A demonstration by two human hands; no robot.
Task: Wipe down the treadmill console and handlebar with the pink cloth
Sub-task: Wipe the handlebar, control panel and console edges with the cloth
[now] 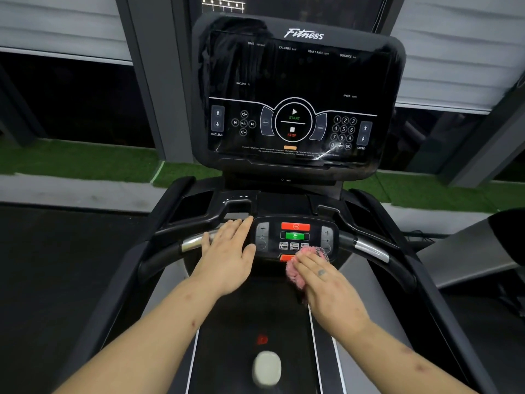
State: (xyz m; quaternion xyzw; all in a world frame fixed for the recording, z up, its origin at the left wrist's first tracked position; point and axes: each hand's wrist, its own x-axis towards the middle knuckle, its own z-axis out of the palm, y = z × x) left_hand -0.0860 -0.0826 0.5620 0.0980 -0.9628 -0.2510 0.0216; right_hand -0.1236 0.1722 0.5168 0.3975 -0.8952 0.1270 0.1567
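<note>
The left hand (pixel 227 257) lies flat in the centre left of the frame, fingers straight and together, palm down on the handlebar (pixel 193 243), holding nothing. Its fingertips reach up beside the left edge of the small control panel (pixel 295 236), and a chrome section of the bar shows just to the left of its knuckles.

The right hand (pixel 329 285) sits at centre right, its fingers stretched out over the pink cloth (pixel 294 271) and pressing it down rather than clutching it; the thumb is hidden. The cloth is bunched under those fingers against the lower right corner of the control panel, with pink fluff showing to the left of the hand and past the fingertips. It covers part of an orange button there, below the red and green buttons.

The big dark console (pixel 295 89) fills the upper centre, marked with START, STOP, INCLINE and SPEED, and has a pale streak near its lower right. The belt (pixel 255 317) runs down the lower centre between the forearms, carrying a blurred red mark (pixel 262 339) and a blurred pale oval object (pixel 267 368) near the bottom edge. Green turf (pixel 71 157) crosses the middle left of the frame
</note>
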